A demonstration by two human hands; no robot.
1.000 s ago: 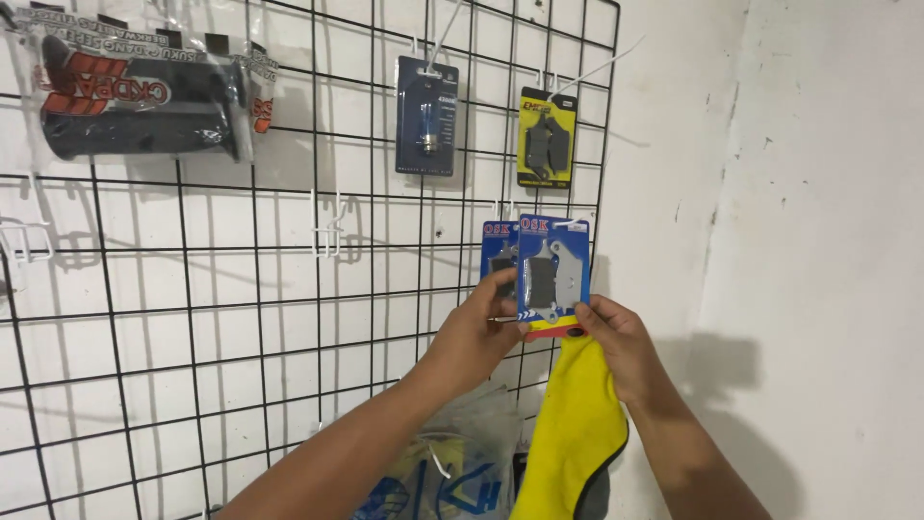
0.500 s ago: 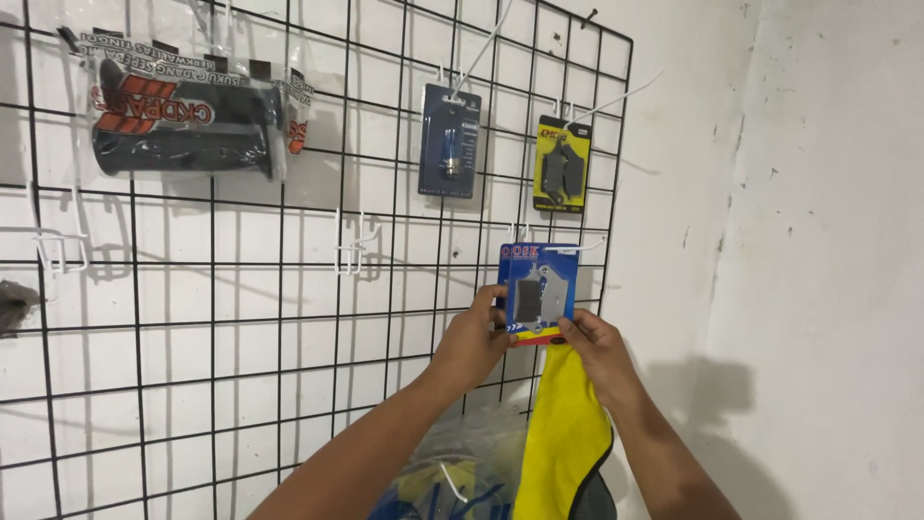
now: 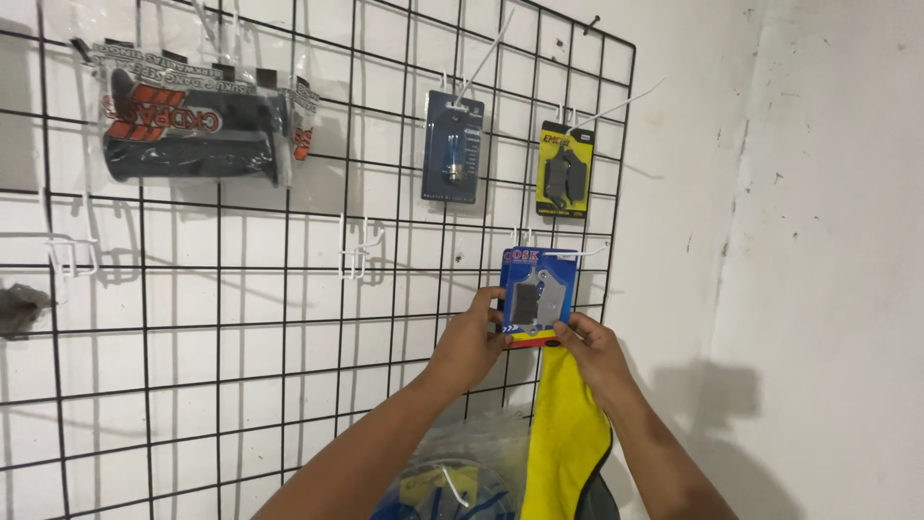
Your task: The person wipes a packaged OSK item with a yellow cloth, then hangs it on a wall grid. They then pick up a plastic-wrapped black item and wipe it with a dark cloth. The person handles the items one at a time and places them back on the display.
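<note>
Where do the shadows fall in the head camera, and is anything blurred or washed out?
Head view: light comes from the left, so the arms' shadow lies on the wall at right; the blue blister pack between left hand and right hand is sharp; slight glare on the grips' clear bag; no motion blur.

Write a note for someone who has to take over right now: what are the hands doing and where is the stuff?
Left hand: grips the left edge of the blue blister pack.
Right hand: pinches the pack's lower right corner; a yellow cloth hangs beneath it.
Pack: held against the black wire grid, its top level with a white hook; whether it is on the hook cannot be told.
Done: yellow pack and dark blue pack hang higher up.
Left: seating not confirmed.
</note>
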